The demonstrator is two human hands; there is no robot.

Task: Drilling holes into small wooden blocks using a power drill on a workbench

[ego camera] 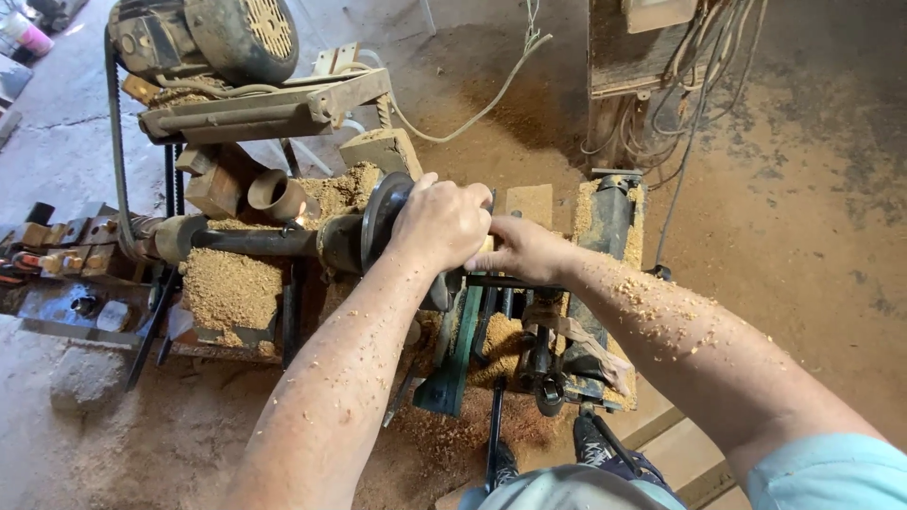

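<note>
Sawdust-flecked arms met at a wood lathe: the left hand [440,222] closed over a workpiece [487,244] against the round faceplate [378,219], the right hand [522,250] gripping it from three o'clock. The spindle shaft [255,242] ran toward nine o'clock, so both hands sat on the axis.

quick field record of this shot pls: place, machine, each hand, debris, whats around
place: workshop with a dusty concrete floor
machine: wood lathe with a round faceplate, belt-driven by a motor mounted above
left hand: left hand cupped over something at the faceplate; the item is hidden
right hand: right hand closed beside the left, contents hidden
debris: sawdust heaped on the lathe bed; chips stuck to both forearms
around: cables hanging down a post, small turned wooden cup behind the shaft
</note>
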